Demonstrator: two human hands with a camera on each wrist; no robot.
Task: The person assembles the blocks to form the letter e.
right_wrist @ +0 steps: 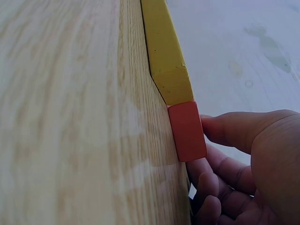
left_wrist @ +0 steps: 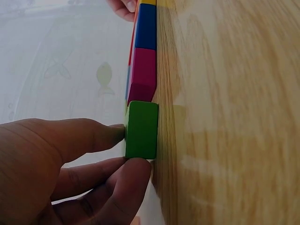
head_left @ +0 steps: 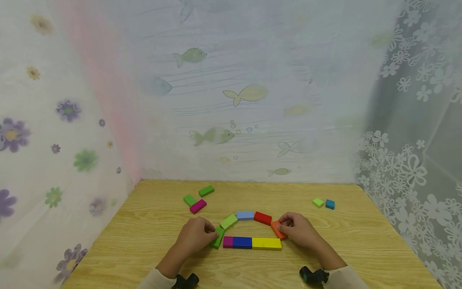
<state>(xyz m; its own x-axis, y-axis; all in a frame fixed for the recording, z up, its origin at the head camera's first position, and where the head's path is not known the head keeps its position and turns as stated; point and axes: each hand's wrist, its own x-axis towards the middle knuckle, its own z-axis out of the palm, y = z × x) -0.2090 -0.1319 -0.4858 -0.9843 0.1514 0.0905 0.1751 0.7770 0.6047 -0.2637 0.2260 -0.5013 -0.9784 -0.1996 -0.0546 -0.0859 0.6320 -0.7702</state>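
Note:
My left hand (head_left: pixel 195 237) pinches a green block (head_left: pixel 218 238) at the left end of an arch of blocks. Its thumb and a finger show against that block in the left wrist view. At the arch's right end, my right hand (head_left: pixel 298 230) holds an orange block (head_left: pixel 276 228) between thumb and fingers. Between the two ends curve a light green block (head_left: pixel 229 222), a light blue block (head_left: pixel 245 216) and a red block (head_left: pixel 262 218). Under the arch lies a straight row: a magenta block (head_left: pixel 228 241), a blue block (head_left: pixel 242 242) and a yellow block (head_left: pixel 266 243).
Back left on the wooden table (head_left: pixel 252 269) lie a green block (head_left: pixel 206 191), another green block (head_left: pixel 189 200) and a magenta block (head_left: pixel 198 206). A small lime block (head_left: pixel 318 202) and a small blue block (head_left: pixel 330 204) sit back right. Patterned curtains surround the table.

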